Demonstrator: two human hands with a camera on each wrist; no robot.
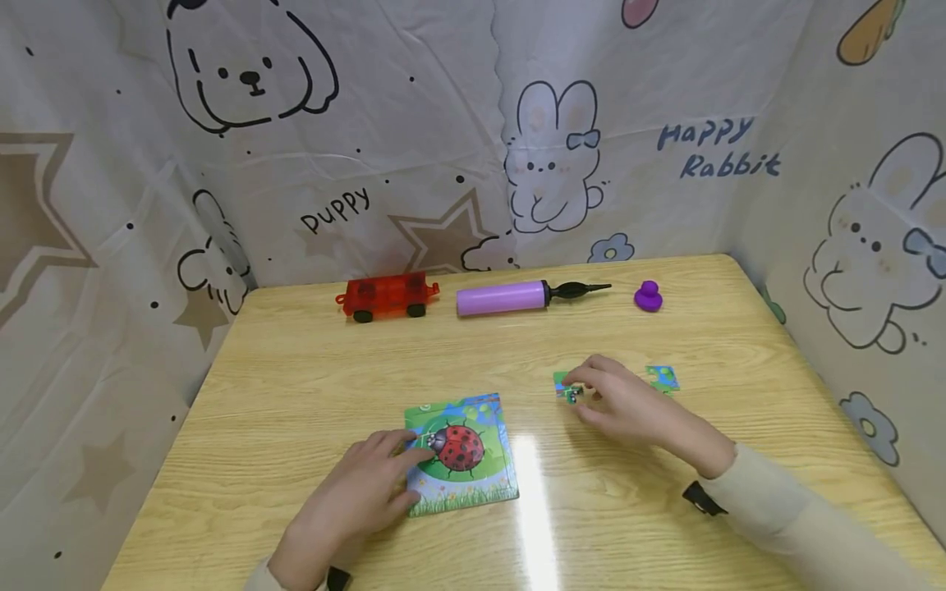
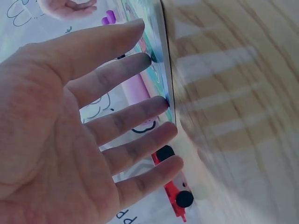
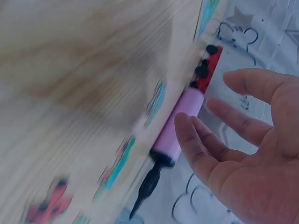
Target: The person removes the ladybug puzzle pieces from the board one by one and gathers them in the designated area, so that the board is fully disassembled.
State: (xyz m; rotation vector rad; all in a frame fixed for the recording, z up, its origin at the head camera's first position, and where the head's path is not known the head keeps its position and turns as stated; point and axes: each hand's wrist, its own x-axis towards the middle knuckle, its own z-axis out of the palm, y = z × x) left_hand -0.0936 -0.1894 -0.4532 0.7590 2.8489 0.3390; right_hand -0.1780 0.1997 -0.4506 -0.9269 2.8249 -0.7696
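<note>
A square ladybug jigsaw puzzle (image 1: 473,484) lies on the table in front of me. My left hand (image 1: 373,476) rests at its left edge, the fingertips over the picture near the ladybug's head. In the left wrist view the left fingers (image 2: 131,116) are spread and fairly straight along the puzzle's edge. To the right, my right hand (image 1: 624,402) is over a loose puzzle piece (image 1: 559,380), its fingertips overlapping it and hiding part of it. Nothing shows between the right hand's (image 3: 252,135) parted fingers in the right wrist view. Another loose piece (image 1: 663,377) lies beyond that hand.
Along the back of the table stand a red toy wagon (image 1: 388,297), a purple hand pump (image 1: 502,299) with a black nozzle, and a small purple knob-shaped object (image 1: 649,297). A printed curtain (image 1: 429,164) hangs behind and at both sides.
</note>
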